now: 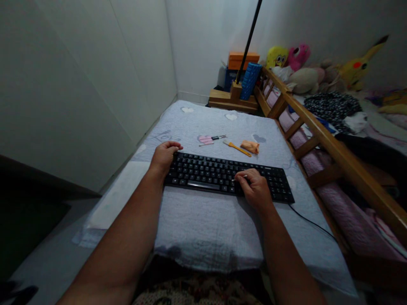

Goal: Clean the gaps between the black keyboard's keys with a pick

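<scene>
A black keyboard (203,171) lies flat across the cloth-covered table in front of me. At its far left corner my left hand (165,154) grips the edge, thumb and fingers closed together. Over the keys right of the middle, my right hand (254,186) pinches a thin cotton swab (235,180), its white tip down close to the keys. Whether the tip touches a key is too small to tell. Beyond the keyboard lie a second swab (206,144), a pointed tool with a dark and pink handle (211,138), a yellow-handled brush (240,149) and a crumpled orange cloth (250,147).
The keyboard's cable (313,221) runs off right across the patterned tablecloth (203,220). A wooden bed rail (318,127) borders the right side, with plush toys behind it. At the back stand a wooden base with a black pole (249,40) and a blue roller (250,81).
</scene>
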Available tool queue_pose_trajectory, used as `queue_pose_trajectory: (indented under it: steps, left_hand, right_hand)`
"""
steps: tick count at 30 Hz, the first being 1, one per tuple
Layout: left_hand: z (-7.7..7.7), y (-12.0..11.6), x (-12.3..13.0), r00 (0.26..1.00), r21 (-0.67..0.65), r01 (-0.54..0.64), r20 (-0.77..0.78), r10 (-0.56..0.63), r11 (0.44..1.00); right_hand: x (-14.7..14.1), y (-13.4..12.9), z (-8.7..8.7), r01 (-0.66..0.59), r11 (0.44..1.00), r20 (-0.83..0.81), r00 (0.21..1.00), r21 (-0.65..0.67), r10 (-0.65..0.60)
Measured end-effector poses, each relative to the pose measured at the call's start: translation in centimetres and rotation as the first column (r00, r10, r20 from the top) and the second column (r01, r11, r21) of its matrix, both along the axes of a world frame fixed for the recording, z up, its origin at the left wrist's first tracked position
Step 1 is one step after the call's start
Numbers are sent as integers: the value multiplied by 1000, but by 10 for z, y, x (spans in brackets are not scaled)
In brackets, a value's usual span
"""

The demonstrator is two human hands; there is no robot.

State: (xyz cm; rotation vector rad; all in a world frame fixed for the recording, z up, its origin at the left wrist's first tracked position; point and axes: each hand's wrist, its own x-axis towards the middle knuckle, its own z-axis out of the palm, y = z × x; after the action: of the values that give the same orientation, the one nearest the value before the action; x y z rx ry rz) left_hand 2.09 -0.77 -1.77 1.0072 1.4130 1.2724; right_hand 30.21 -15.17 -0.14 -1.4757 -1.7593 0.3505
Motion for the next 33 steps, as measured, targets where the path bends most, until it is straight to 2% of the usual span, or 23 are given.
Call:
queue_pose_trajectory:
  steps: [33]
  left_hand:
    - [1,-1,0,1000,12,-3,-16,3,1000]
  right_hand:
    - [-6,-3,4,-82,996,20,996,-34,83]
